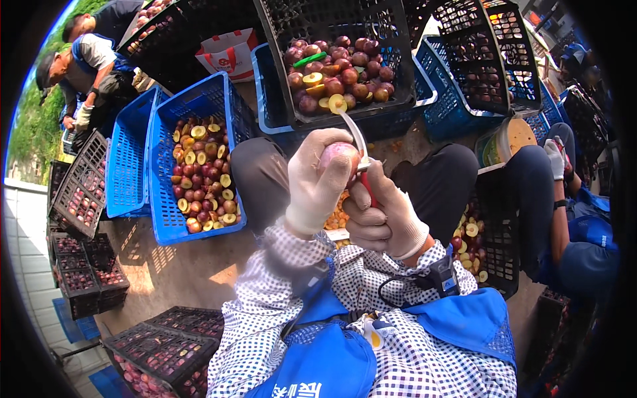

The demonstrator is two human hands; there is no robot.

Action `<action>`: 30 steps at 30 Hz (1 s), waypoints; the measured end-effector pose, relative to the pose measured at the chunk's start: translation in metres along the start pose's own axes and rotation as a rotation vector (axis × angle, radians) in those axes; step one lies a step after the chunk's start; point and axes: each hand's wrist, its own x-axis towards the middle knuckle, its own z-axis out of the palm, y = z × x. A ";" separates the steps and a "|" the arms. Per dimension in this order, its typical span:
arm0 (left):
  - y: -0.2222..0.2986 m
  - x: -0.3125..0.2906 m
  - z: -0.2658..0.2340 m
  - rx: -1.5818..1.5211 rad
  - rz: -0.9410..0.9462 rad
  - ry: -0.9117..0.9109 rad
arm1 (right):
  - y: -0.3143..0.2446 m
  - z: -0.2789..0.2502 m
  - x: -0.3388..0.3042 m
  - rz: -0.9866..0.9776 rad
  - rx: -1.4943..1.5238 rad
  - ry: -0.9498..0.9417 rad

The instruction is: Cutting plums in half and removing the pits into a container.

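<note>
In front of my chest, my left hand, in a white glove, closes around a whole reddish plum. My gloved right hand grips pruning shears with red handles. Their curved metal blade lies against the plum's right side and points away from me. A yellow plum half shows at the blade's tip; whether it touches cannot be told. Beyond my hands, a tilted black crate holds plums, some cut, with a green slender object on top.
Left of my knees, a blue crate contains many cut plums, beside another blue crate. Black crates of plums stand at lower left. A bucket sits right. Co-workers sit at upper left and right.
</note>
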 end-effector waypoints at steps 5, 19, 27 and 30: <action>-0.010 0.003 0.004 0.042 -0.020 0.073 | 0.006 0.007 -0.019 -0.544 -0.594 0.031; 0.018 0.006 -0.003 -0.496 -0.368 -0.110 | -0.045 0.020 0.015 -0.758 -1.085 0.246; -0.010 0.008 -0.012 -0.838 -0.398 -0.076 | -0.010 -0.005 0.000 -0.939 -1.081 0.319; -0.016 0.004 -0.007 -0.902 -0.406 -0.021 | 0.010 -0.016 0.014 -1.004 -1.194 0.371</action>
